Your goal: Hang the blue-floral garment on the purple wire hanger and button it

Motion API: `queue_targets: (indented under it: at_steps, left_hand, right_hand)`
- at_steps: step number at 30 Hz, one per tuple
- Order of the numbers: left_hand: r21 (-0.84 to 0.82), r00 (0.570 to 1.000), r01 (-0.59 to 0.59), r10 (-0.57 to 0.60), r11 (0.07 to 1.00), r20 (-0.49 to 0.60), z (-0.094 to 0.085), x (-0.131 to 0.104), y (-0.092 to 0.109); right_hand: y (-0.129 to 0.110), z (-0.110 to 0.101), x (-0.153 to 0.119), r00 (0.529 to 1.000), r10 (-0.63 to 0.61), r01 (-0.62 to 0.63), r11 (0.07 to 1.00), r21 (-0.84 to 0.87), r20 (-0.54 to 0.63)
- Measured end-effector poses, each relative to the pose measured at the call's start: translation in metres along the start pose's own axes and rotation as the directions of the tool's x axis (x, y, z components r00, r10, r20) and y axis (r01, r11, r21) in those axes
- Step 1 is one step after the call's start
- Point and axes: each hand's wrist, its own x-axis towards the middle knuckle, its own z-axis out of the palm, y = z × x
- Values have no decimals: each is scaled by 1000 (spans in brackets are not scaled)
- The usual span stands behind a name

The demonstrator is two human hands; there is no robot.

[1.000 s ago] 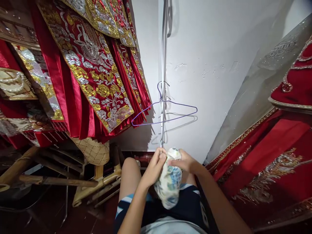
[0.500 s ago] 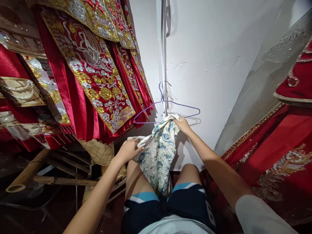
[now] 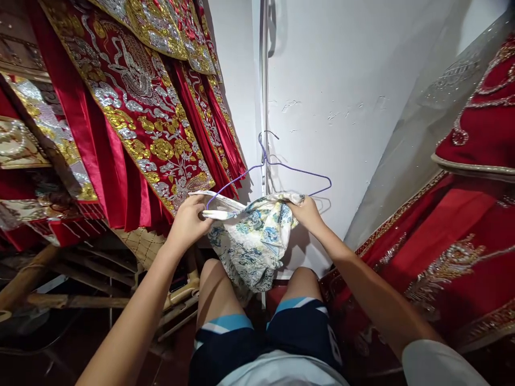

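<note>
A white garment with a blue floral print (image 3: 257, 236) hangs stretched between my hands, its top edge pulled wide. My left hand (image 3: 191, 220) is closed on the left end of that edge, thumb on the near side. The right end of the edge is pinched in my right hand (image 3: 308, 212). A purple wire hanger (image 3: 301, 170) stands upright behind the garment, hook at the top. Its left corner dips into the open top beside my left fingers, while its right corner shows above my right hand. The hanger's lower bar is mostly hidden by the cloth.
Red costumes with gold and silver embroidery (image 3: 140, 102) hang at the left, above bamboo furniture (image 3: 72, 300). Another red beaded costume (image 3: 454, 246) is at the right, by a clear plastic cover (image 3: 406, 134). A white wall (image 3: 333, 69) with a vertical pole (image 3: 263, 80) stands ahead.
My left hand has moved left and up, spreading the garment's top edge wider. The cloth now covers the hanger's left lower part, and the garment's bottom has risen.
</note>
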Motion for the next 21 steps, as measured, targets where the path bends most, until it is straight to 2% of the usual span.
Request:
queue_targets:
  at_steps: [2,5,8,11,13,17,19,21]
  left_hand:
    - [68,999,-39,37,997,36,-6,-2,-3]
    - [34,996,-77,75,996,47,-9,1,6]
    - [-72,992,-119,121,990,25,-1,12,24]
    - [-203,989,-142,148,969,16,14,29,35]
    - [-248,990,-142,140,958,-29,25,40,31]
    - [-192,977,-153,120,969,-174,43,55,9]
    - [-183,987,-69,40,981,-156,50,58,0]
    - [-140,996,51,-61,989,-69,56,57,-3]
  right_hand:
    - [1,0,0,1000,3,-3,1000,-13,-12]
    - [0,7,-4,1000,24,-24,1000,-9,-2]
    - [-9,19,-13,999,43,-45,996,72,29]
    - [-21,24,-26,997,-2,-10,986,163,76]
    - [-26,20,-32,991,-51,30,986,164,124]
    - [-27,8,-31,984,-65,41,988,147,164]
    - [-26,5,-28,985,-58,32,986,161,163]
    - [-27,5,-27,983,-69,40,985,166,170]
